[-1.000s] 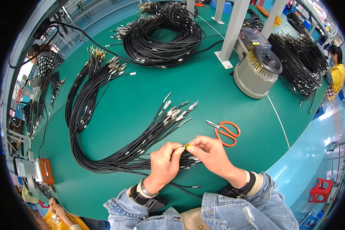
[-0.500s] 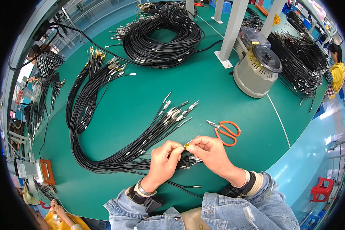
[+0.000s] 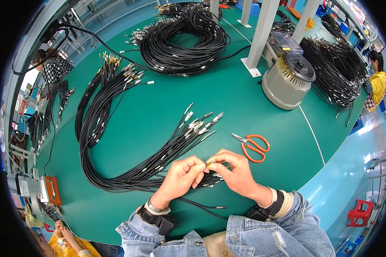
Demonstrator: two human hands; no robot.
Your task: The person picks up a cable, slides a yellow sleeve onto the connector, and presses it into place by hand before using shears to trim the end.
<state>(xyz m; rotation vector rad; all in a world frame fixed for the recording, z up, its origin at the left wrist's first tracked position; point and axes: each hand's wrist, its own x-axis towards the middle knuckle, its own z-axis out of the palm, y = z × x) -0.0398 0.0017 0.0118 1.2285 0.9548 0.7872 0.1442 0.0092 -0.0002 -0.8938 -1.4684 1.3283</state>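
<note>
My left hand (image 3: 182,174) and my right hand (image 3: 236,172) meet over the near part of the green table. Thumbs and fingertips of both pinch a small yellow-gold piece (image 3: 209,163) between them; the fingers cover most of it, and whether it sits on a cable end I cannot tell. Beneath and beyond my hands runs a bundle of black cables (image 3: 116,183), its loose ends with silver connectors and white labels (image 3: 197,127) fanned out just beyond my fingers. Orange-handled scissors (image 3: 255,147) lie to the right of my right hand, blades partly apart.
A grey round tape dispenser (image 3: 283,85) stands at the right beside a metal post (image 3: 261,38). Coiled black cables (image 3: 150,51) lie at the back, with another heap (image 3: 330,73) at the far right. An orange-fronted box (image 3: 52,190) sits at the left edge. Other people work around the table.
My left hand has turned slightly, its lower fingers now showing under the pinch. Both hands stay close together at the small yellow-gold piece. The view has shifted a little.
</note>
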